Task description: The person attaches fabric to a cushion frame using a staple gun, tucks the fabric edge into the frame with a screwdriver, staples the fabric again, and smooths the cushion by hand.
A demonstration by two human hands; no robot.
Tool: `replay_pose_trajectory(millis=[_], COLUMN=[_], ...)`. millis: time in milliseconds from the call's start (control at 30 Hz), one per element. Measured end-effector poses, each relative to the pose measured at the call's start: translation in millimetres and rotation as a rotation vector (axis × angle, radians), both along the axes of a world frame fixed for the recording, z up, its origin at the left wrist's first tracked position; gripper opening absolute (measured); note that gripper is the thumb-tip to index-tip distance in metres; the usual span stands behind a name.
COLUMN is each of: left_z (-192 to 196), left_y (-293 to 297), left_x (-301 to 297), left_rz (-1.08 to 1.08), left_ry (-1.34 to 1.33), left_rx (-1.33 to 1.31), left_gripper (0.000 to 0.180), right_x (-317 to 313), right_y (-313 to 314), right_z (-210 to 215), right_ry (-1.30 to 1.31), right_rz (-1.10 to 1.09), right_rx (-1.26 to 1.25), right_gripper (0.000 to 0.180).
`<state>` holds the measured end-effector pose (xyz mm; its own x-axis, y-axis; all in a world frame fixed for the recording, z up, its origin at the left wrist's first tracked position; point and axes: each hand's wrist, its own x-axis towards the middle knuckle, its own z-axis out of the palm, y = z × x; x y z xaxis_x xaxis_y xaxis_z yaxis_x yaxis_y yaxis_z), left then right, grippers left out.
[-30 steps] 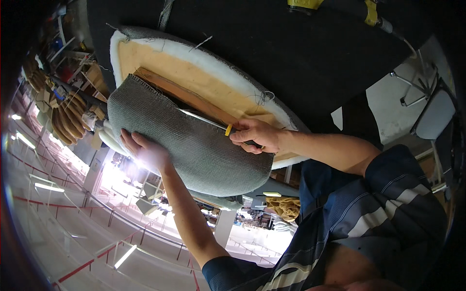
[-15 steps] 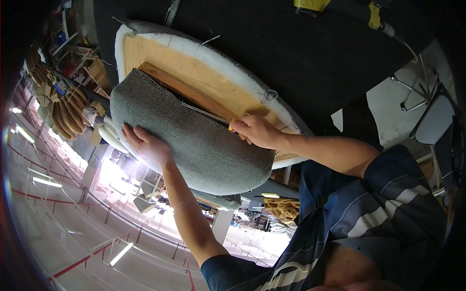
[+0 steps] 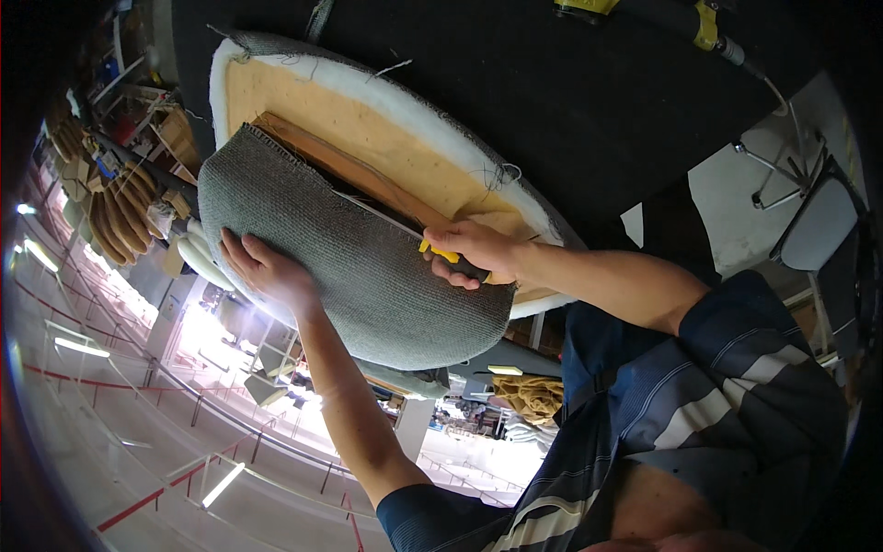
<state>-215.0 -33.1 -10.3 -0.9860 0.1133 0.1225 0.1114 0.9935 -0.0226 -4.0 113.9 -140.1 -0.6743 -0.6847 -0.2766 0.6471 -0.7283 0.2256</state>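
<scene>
A grey woven fabric cover (image 3: pixel 368 267) was seen folded back over an oval seat cushion (image 3: pixel 386 138), whose yellow foam and white wadding rim were laid bare above it, with a wooden frame strip (image 3: pixel 340 170) showing along the fabric's cut edge. The cushion was rested on a dark counter (image 3: pixel 570 83). The long axis of the cushion, and of the fabric edge, was run from the upper left to the lower right of the view. The right hand (image 3: pixel 474 253) was placed at the lower-right end of that edge, its fingers (image 3: pixel 451 273) clamped around a knife with a yellow and black handle (image 3: pixel 441 255); a thin pale blade or strip was seen to reach up-left from the fist along the edge, though its tip could not be made out. The left hand (image 3: pixel 267 271) was laid flat on the grey fabric lower down and to the left, fingers spread and pressed against the cloth, nothing being gripped. The uncut run of edge was thus lain up-left of the knife, and the right hand was much the nearer to it. No container was seen on the counter; a yellow fitting (image 3: pixel 706 26) on a hose and a folding chair (image 3: pixel 819 221) were noted to the right.
</scene>
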Motion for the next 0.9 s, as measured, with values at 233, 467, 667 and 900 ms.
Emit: replay_pose_trajectory(millis=[233, 467, 667, 900], left_z=[1.3, 1.2, -2.9, -0.6], left_y=[4.5, -4.7, -1.9, -3.6], left_x=[-0.7, -2.7, -2.8, -2.6], left_rz=[-0.004, -0.041, -0.016, -0.012], left_ry=[0.006, 0.014, -0.01, 0.004], left_rx=[0.0, -0.038, 0.02, -0.029], left_gripper=[0.056, 0.056, 0.054, 0.054], right_x=[-5.3, -27.4, -13.4, -6.6], right_y=[17.8, 62.7, 70.3, 61.3], right_z=[-8.4, 7.0, 14.1, 18.7], right_ry=[-0.075, 0.172, 0.324, 0.423], right_rz=[-0.168, -0.297, 0.174, -0.064], right_rx=[-0.655, 0.684, 0.861, 1.255], right_gripper=[0.06, 0.034, 0.03, 0.046])
